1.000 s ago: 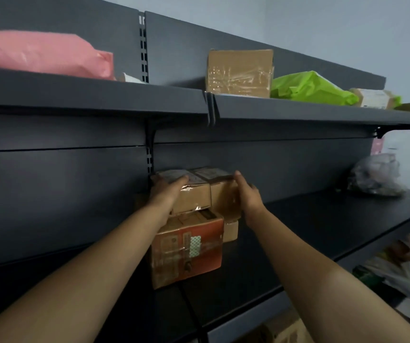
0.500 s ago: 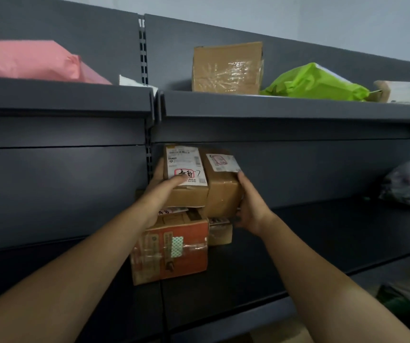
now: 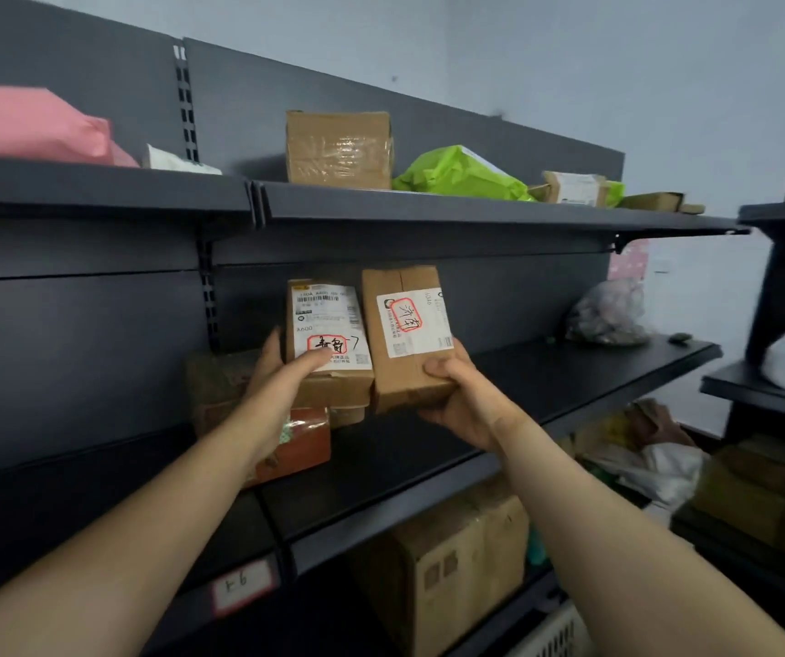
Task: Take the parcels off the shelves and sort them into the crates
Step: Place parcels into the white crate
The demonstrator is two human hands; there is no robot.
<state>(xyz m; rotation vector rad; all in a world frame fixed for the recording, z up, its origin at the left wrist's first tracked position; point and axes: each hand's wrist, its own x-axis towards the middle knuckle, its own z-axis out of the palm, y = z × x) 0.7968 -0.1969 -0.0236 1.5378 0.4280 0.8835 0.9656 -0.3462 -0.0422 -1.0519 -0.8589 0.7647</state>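
Two small cardboard parcels with white shipping labels are held up in front of the middle shelf (image 3: 523, 372). My left hand (image 3: 281, 386) grips the left parcel (image 3: 329, 334), thumb across its label. My right hand (image 3: 457, 395) grips the right parcel (image 3: 407, 339) from below, thumb on its front face. Both labels are tilted toward me. Behind my left hand an orange-brown box (image 3: 305, 438) and a brown carton (image 3: 220, 386) stay on the shelf.
The top shelf (image 3: 428, 206) carries a pink bag (image 3: 25, 125), a taped carton (image 3: 338, 147), a green bag (image 3: 457, 175) and small boxes. A clear bag (image 3: 608, 315) lies at the middle shelf's right end. A large carton (image 3: 452, 561) and a white crate corner (image 3: 556, 633) sit below.
Both hands lifted the two small parcels off the stack and drew them toward me, tilting the labels up; the parcels have parted slightly.
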